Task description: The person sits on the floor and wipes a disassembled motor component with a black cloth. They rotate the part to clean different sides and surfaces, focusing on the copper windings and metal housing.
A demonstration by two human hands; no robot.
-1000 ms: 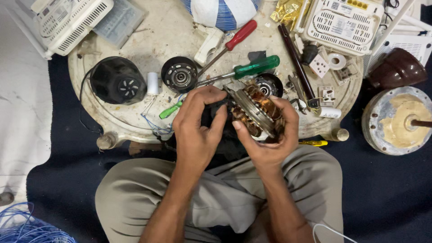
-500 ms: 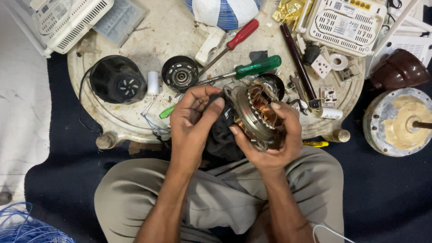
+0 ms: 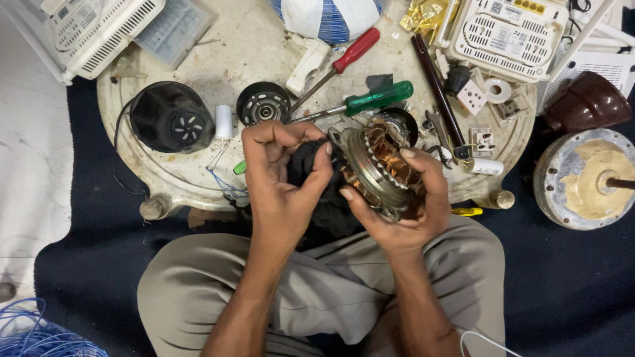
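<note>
Head view, looking down at my lap: my right hand (image 3: 403, 211) cradles a motor stator (image 3: 380, 165) with copper windings at centre frame, grip closed around its metal ring from below; my left hand (image 3: 281, 182) pinches a black part (image 3: 305, 162) pressed against the stator's left face, fingers curled shut on it; both sit just in front of the round white bench (image 3: 218, 59); on the bench behind lie a green-handled screwdriver (image 3: 377, 99), a red-handled screwdriver (image 3: 354, 51) and a black fan housing (image 3: 170, 118) at left.
</note>
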